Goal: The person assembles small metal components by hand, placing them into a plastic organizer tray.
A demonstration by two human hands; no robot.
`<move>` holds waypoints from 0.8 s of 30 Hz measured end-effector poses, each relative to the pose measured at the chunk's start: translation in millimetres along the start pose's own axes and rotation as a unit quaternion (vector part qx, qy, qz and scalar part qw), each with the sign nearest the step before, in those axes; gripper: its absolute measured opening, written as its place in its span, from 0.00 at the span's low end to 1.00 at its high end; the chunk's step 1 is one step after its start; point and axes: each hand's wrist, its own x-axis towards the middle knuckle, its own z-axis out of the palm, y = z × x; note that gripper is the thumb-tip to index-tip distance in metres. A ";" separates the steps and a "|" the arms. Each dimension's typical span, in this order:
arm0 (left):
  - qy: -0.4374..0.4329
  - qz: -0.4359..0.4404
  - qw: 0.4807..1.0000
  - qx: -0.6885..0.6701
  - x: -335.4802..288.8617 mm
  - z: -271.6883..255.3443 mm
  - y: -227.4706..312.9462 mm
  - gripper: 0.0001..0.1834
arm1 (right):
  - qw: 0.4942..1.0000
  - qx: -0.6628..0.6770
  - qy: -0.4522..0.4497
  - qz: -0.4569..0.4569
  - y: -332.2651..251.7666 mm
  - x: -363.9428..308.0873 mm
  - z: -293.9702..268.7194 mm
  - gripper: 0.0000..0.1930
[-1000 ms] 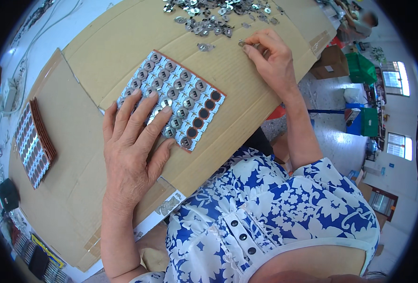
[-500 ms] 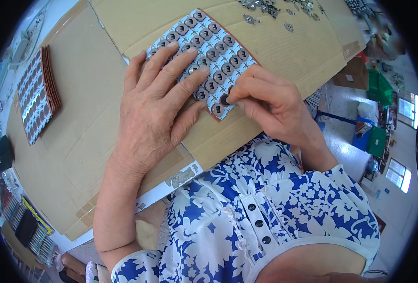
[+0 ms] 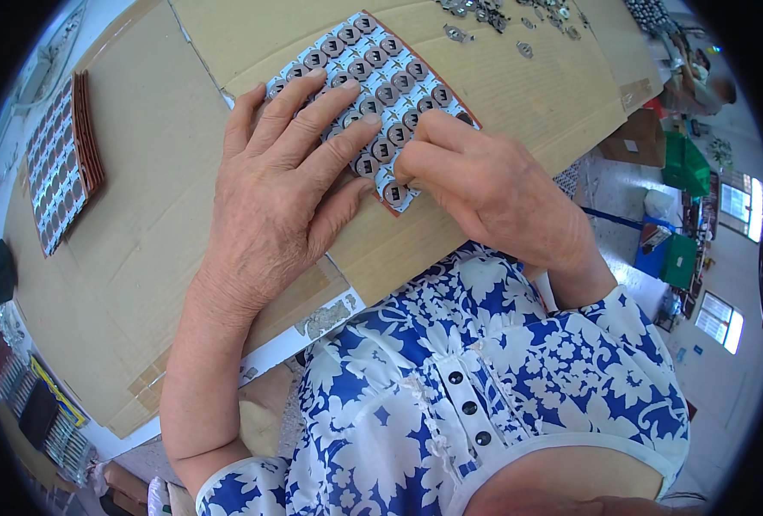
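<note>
A panel [image 3: 396, 90] with a white and blue face, brown edges and rows of round grey metal parts lies slanted on the cardboard-covered table. My left hand [image 3: 270, 202] rests over its left side, fingers spread on the panel. At the panel's near right edge, my right hand [image 3: 493, 185] is closed, thumb and fingers pinched together against the rows. Whatever is between those fingertips is hidden behind the hand. One round grey part [image 3: 394, 192] shows at the near corner, just beside the pinching fingers.
Several similar panels are stacked [image 3: 59, 172] on the left. Loose small metal pieces [image 3: 483, 15] lie scattered at the far side of the cardboard [image 3: 141, 284]. Beyond the table's right edge are a cardboard box [image 3: 635, 138], green crates [image 3: 685, 163] and another person [image 3: 704, 90].
My right hand has turned and shifted slightly, now covering the small dark round spot seen at its fingertips before. My left hand stays in place on the panel.
</note>
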 end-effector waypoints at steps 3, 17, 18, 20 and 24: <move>0.003 -0.003 1.000 0.001 -0.5 0.9 1.3 0.31 | 0.993 0.066 0.086 0.040 -4.2 -5.6 11.8 0.12; 0.001 -0.007 1.000 -0.003 7.3 -2.6 5.2 0.28 | 0.983 0.100 0.154 0.014 8.7 -16.6 25.9 0.10; -0.005 -0.013 1.000 -0.002 7.5 -4.4 5.2 0.28 | 0.983 0.106 0.149 0.017 9.4 -16.2 24.5 0.08; -0.001 -0.008 1.000 -0.004 4.9 -5.2 4.7 0.28 | 0.973 0.121 0.194 0.018 22.8 -16.9 22.0 0.07; 0.004 -0.016 1.000 -0.003 5.1 -5.3 9.3 0.28 | 0.918 0.023 0.352 0.181 82.8 -20.9 -0.6 0.06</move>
